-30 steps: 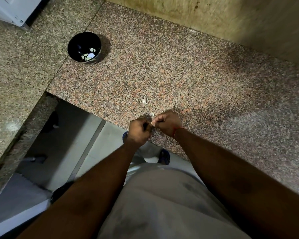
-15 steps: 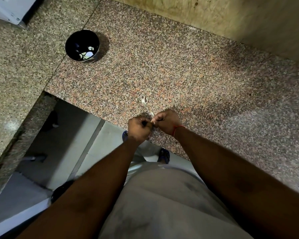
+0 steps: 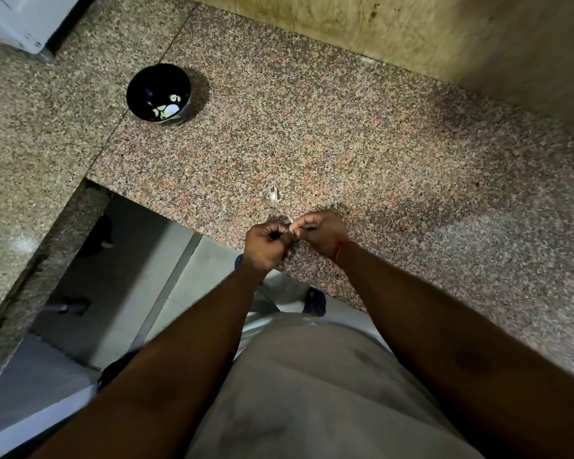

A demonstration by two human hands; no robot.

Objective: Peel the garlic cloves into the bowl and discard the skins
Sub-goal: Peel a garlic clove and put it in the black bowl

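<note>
Both hands meet at the tabletop's [image 3: 362,134] near edge. Left hand [image 3: 266,244] and right hand [image 3: 322,230] have fingers curled, together pinching a garlic clove [image 3: 291,232] between their fingertips. A skin scrap [image 3: 274,194] lies just beyond. The black bowl [image 3: 146,81], holding peeled cloves [image 3: 167,109], stands well apart, far left.
</note>
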